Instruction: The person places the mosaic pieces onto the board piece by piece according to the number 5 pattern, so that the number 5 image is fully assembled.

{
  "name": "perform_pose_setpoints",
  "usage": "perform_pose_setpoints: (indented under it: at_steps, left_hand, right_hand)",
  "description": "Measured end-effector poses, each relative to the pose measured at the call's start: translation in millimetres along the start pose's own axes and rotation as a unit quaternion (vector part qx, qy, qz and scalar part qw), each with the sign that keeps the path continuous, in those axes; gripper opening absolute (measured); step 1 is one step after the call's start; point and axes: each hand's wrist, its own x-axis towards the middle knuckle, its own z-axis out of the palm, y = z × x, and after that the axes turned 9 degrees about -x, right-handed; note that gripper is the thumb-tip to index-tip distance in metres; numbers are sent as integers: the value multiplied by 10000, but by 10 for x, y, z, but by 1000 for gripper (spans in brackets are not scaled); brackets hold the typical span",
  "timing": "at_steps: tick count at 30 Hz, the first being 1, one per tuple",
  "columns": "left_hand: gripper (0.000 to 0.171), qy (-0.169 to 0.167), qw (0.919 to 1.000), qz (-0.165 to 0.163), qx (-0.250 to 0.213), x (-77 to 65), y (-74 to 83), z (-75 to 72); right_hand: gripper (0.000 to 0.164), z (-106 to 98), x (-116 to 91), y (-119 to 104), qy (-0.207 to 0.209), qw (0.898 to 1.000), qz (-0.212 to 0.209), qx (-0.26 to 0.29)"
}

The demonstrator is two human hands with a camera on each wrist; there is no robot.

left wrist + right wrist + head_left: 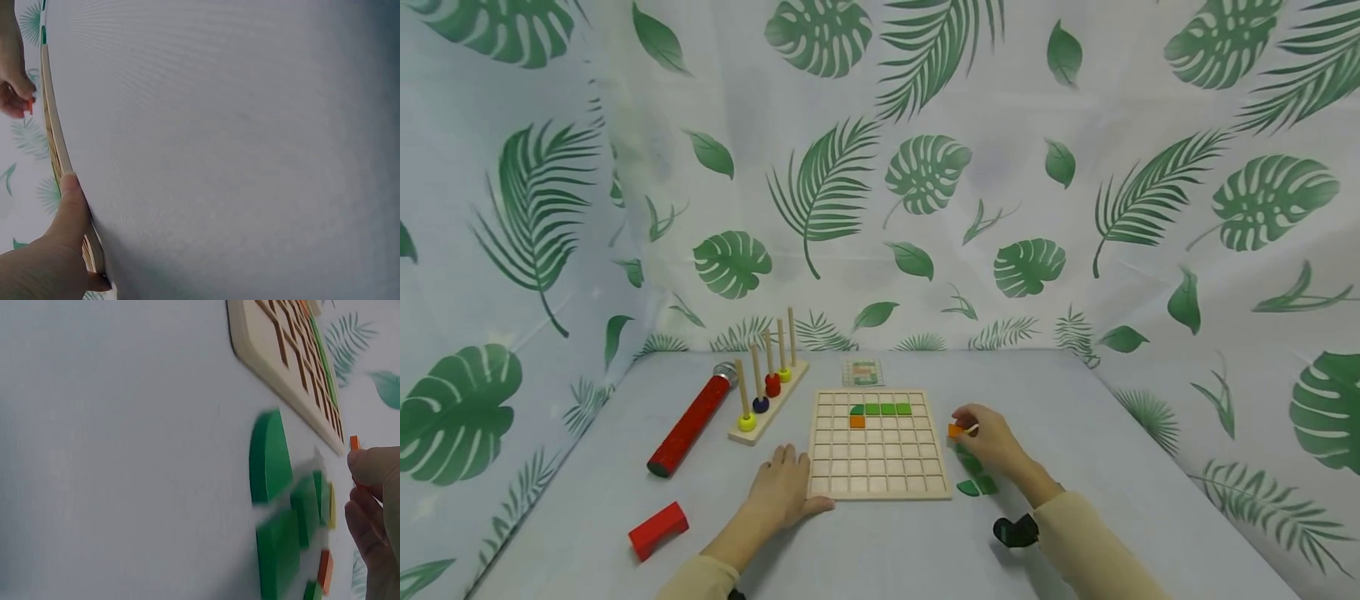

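A wooden grid board (880,467) lies in the middle of the table. On it sit several green tiles (887,409) in a row, with an orange tile (857,422) below the row's left end. My left hand (782,490) rests at the board's near left corner, its thumb (72,200) against the front edge. Right of the board, my right hand (988,435) pinches an orange tile (354,442) between thumb and fingers, above the table. Close below this hand lie loose green tiles (278,550), one of them a rounded green piece (270,456).
A pegged stand (767,412) with coloured rings stands at the back left, beside a red microphone (692,425). A red block (658,530) lies at the front left. Behind the board is a small pattern card (862,372). A black object (1017,531) shows by the right forearm.
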Motion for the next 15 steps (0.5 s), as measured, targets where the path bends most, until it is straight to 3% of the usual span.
perform_pose_setpoints:
  at_steps: [15]
  left_hand:
    - [86,10,9999,-17,121,10,-2,13]
  right_hand:
    - [27,382,217,-542,-381,9963,-730,243]
